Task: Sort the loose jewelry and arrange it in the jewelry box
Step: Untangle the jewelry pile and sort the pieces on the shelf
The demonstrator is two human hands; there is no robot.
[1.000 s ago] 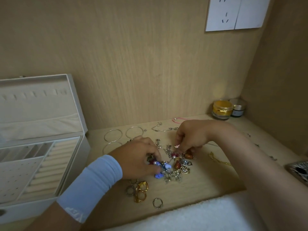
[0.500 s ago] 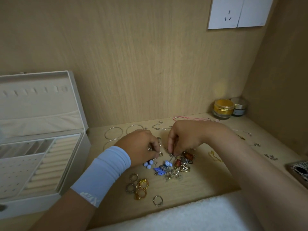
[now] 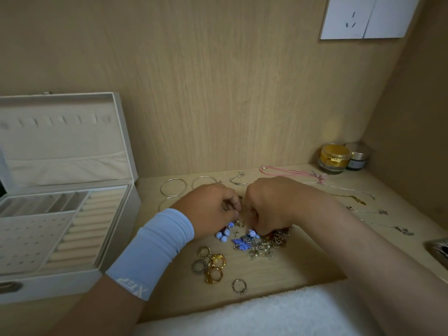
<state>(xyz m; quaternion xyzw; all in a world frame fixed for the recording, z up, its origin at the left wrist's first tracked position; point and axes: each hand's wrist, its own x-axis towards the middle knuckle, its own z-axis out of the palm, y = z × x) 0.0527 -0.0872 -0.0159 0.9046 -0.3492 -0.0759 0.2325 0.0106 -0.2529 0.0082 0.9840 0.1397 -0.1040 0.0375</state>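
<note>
A tangle of small earrings and charms, blue, red, silver and gold, lies in the middle of the wooden shelf. My left hand hovers at its left edge, fingers curled and pinching a small metal piece. My right hand is right beside it with its fingers curled down into the pile, pinching a small piece I cannot make out. Several gold and silver rings lie in front of the pile. The white jewelry box stands open at the left, with ring rolls and an earring panel.
Silver bangles lie behind my left hand. A pink cord necklace and thin chains stretch along the back right. Two jars stand in the far corner. A white towel covers the front edge. A patterned object sits at the right.
Both hands have drawn together above the pile's back edge. My left hand left the blue beads, which now lie uncovered, and it pinches a small metal piece.
</note>
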